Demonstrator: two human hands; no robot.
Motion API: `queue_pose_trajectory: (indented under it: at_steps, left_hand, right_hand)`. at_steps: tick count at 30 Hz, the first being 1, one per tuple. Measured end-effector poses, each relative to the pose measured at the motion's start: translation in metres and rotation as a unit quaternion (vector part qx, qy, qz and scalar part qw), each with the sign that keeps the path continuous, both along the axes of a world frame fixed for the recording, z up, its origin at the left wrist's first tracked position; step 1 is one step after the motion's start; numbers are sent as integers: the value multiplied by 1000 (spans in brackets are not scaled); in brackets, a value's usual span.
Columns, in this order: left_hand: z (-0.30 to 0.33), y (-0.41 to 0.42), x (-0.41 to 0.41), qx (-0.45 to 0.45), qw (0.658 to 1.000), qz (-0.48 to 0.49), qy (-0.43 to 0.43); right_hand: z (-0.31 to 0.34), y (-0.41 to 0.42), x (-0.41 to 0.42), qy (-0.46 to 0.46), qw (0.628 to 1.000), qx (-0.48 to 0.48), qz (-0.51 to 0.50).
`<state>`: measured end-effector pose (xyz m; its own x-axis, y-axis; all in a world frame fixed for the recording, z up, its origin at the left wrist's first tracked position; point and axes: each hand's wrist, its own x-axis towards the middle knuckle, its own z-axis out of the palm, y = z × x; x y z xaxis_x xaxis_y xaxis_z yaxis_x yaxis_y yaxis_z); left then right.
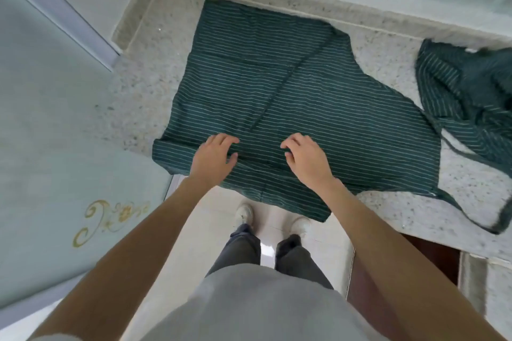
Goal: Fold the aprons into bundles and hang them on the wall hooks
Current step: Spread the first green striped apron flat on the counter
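Green cloth with thin white stripes covers most of the speckled stone worktop [388, 202]. It is the flat apron [304, 91], spread out, and its near edge hangs a little over the front of the worktop, above the person's white shoes [243, 213]. The near edge looks rolled or folded over into a thick band. The left hand [214, 158] lies on that band with curled fingers that seem to grip the fold. The right hand [304, 158] is beside it, a little apart, and its bent fingertips pinch the cloth too. A second apron [471, 91] lies in a crumpled heap on the right, and one of its long straps [457, 147] runs close to the flat apron. I think the person is starting to roll the flat apron into a bundle. The roll could go crooked if one hand pushes further than the other. The part that hangs off the edge could pull the cloth down to the floor. The loose straps could get caught in the roll. There is bare worktop past the far edge of the apron, but a raised stone edge and the wall stop it there. A pale door [55, 147] stands close on the left. No wall hooks are in view.
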<state>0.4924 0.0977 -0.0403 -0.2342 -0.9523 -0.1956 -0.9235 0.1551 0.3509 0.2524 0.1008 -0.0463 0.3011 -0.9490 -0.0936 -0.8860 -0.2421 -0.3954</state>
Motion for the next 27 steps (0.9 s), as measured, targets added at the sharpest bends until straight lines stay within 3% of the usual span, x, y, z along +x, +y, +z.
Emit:
queue_pose_trajectory:
  at_steps: [8, 10, 15, 20, 27]
  left_hand:
    - [-28, -83, 3, 95, 991, -28, -95]
    - [-29, -91, 4, 64, 992, -14, -105]
    - [-18, -119, -24, 1, 997, 9, -82]
    - [-10, -172, -91, 2, 1000, -15, -25]
    - [-19, -223, -175, 64, 993, -69, -67]
  right_hand:
    - [-6, -126, 35, 170, 984, -3, 59]
    - [-13, -146, 29, 196, 977, 8, 78]
    - [-16, -170, -10, 202, 964, -108, 135]
    - [8, -211, -86, 178, 970, -151, 68]
    - [26, -265, -216, 284, 948, -107, -91]
